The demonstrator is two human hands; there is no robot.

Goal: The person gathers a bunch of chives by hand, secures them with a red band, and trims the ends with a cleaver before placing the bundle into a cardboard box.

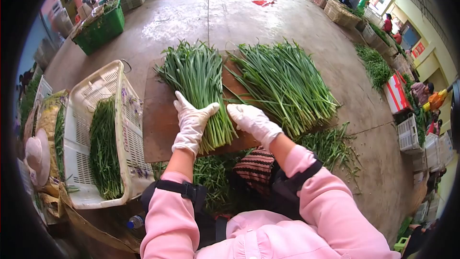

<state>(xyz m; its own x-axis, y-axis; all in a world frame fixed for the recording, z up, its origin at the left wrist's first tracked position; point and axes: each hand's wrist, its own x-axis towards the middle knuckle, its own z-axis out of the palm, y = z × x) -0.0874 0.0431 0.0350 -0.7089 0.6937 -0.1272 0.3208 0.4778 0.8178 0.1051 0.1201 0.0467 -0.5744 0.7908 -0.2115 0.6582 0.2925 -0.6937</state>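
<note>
My left hand (189, 119), in a white glove, lies over the lower stems of a thick bunch of garlic chives (196, 74), fingers stretched along its left side and thumb spread across the top. The gloved right hand (251, 119) is just right of that bunch, fingers extended leftward near its cut ends. Beside it, a wider, looser pile of garlic chives (282, 84) fans out, leaf tips away from me. Both lots rest on a low brown board (158, 129).
To the left, a white plastic crate (96, 201) holds more greens (105, 148). Loose trimmings (330, 148) litter the floor under and right of the board. A green tub (100, 33) stands farther back. Crates (340, 13) and several people line the right wall.
</note>
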